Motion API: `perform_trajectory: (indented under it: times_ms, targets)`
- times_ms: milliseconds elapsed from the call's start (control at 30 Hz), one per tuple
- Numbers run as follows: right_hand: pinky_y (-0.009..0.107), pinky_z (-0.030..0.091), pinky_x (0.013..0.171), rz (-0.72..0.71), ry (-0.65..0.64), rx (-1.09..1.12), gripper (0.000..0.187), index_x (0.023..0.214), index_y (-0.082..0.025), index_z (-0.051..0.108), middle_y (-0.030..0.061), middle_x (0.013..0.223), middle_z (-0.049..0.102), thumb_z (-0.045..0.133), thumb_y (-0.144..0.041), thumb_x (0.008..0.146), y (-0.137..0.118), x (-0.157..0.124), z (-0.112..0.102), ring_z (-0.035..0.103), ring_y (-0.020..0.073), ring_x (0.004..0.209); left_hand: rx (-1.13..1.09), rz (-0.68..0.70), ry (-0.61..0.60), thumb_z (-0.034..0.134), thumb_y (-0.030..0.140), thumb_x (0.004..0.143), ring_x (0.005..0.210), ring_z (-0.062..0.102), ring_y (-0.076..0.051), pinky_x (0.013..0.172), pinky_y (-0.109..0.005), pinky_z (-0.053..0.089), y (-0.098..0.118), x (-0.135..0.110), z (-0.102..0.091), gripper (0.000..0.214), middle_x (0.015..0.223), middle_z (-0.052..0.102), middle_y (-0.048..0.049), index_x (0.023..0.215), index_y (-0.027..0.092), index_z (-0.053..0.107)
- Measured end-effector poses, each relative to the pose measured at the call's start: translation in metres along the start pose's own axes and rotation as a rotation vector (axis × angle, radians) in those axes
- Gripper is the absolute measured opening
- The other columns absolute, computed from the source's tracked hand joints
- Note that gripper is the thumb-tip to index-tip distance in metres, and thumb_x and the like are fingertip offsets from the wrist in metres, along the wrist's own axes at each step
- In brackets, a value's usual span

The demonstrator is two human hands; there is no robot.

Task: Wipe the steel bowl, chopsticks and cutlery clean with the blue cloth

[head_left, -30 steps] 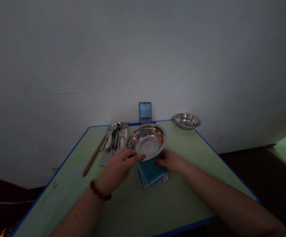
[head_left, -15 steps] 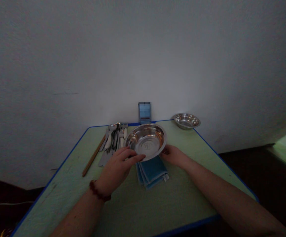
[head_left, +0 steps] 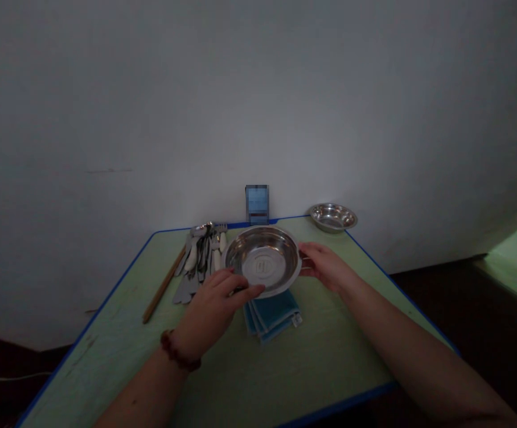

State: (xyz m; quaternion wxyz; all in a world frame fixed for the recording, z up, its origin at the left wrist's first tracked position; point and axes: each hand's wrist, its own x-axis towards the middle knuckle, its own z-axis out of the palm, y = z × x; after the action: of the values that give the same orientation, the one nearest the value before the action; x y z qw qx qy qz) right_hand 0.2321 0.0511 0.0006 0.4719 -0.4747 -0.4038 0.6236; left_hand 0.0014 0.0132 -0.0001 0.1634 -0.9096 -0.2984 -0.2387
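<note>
Both my hands hold a round stainless steel bowl [head_left: 262, 261] above the table, tilted toward me. My left hand [head_left: 211, 306], with a red beaded bracelet [head_left: 176, 351] on its wrist, grips the near left rim. My right hand [head_left: 325, 267] holds the right rim. Just below the bowl's front edge lies a folded blue cloth [head_left: 271, 318], partly hidden by the bowl. Left of the bowl is a pile of cutlery [head_left: 202, 258], close to my left fingers.
A long wooden stick [head_left: 163, 291], perhaps chopsticks, lies on the green table [head_left: 107, 333] with its blue edge. A second steel bowl [head_left: 333, 217] sits at the far corner. A pixelated blue rectangular object [head_left: 257, 204] stands at the back edge against the white wall.
My right hand has moved from the bowl's front right to its right rim. The bowl has shifted slightly up and away from the blue cloth, showing more of its inside.
</note>
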Motion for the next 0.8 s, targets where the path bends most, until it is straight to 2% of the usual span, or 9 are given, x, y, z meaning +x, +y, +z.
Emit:
perform_trajectory:
  times_ms: [133, 333, 467, 567, 667, 800]
  targets:
    - [0.024, 0.048, 0.055, -0.047, 0.063, -0.091, 0.017, 0.061, -0.016, 0.05, -0.0048, 0.056, 0.054, 0.062, -0.028, 0.064, -0.002, -0.002, -0.001, 0.053, 0.0067, 0.053, 0.032, 0.012, -0.012, 0.04, 0.002, 0.075, 0.079, 0.051, -0.014, 0.08, -0.034, 0.042, 0.004, 0.002, 0.0, 0.04, 0.079, 0.06, -0.0003, 0.101, 0.027, 0.058]
    - [0.024, 0.05, 0.053, -0.04, 0.11, -0.13, 0.016, 0.057, -0.015, 0.047, -0.0055, 0.049, 0.053, 0.06, -0.018, 0.066, -0.005, 0.0, -0.002, 0.052, 0.0057, 0.047, 0.049, 0.04, -0.013, 0.039, 0.004, 0.076, 0.081, 0.052, -0.016, 0.08, -0.035, 0.044, 0.003, 0.001, 0.007, 0.038, 0.082, 0.061, -0.0009, 0.101, 0.026, 0.058]
    - [0.022, 0.049, 0.051, -0.037, 0.124, -0.161, 0.017, 0.055, -0.015, 0.046, -0.0051, 0.047, 0.052, 0.057, -0.015, 0.069, -0.011, 0.002, -0.002, 0.051, 0.0053, 0.045, 0.014, 0.028, 0.039, 0.042, 0.008, 0.078, 0.084, 0.053, -0.016, 0.083, -0.039, 0.044, -0.001, 0.0, 0.013, 0.032, 0.086, 0.061, -0.0026, 0.099, 0.024, 0.058]
    - [0.022, 0.049, 0.051, -0.034, 0.123, -0.17, 0.017, 0.055, -0.016, 0.046, -0.0045, 0.047, 0.053, 0.055, -0.014, 0.069, -0.014, 0.004, -0.005, 0.051, 0.0059, 0.045, -0.002, 0.002, 0.112, 0.043, 0.008, 0.077, 0.096, 0.051, -0.018, 0.088, -0.042, 0.042, -0.001, 0.0, 0.016, 0.028, 0.096, 0.059, -0.0053, 0.096, 0.022, 0.059]
    - [0.023, 0.048, 0.051, -0.022, 0.126, -0.177, 0.016, 0.055, -0.016, 0.046, -0.0038, 0.048, 0.054, 0.053, -0.013, 0.069, -0.016, 0.008, -0.012, 0.051, 0.0064, 0.046, 0.009, -0.028, 0.17, 0.047, 0.008, 0.075, 0.109, 0.044, -0.022, 0.09, -0.046, 0.039, 0.002, -0.001, 0.015, 0.028, 0.108, 0.053, -0.008, 0.097, 0.022, 0.057]
    - [0.021, 0.046, 0.049, -0.033, 0.153, -0.187, 0.016, 0.053, -0.015, 0.048, -0.0036, 0.048, 0.052, 0.055, -0.012, 0.067, -0.022, 0.017, -0.028, 0.049, 0.0055, 0.044, 0.021, -0.033, 0.218, 0.053, 0.006, 0.071, 0.11, 0.042, -0.024, 0.091, -0.048, 0.037, 0.007, 0.0, 0.01, 0.031, 0.111, 0.049, -0.0084, 0.098, 0.022, 0.055]
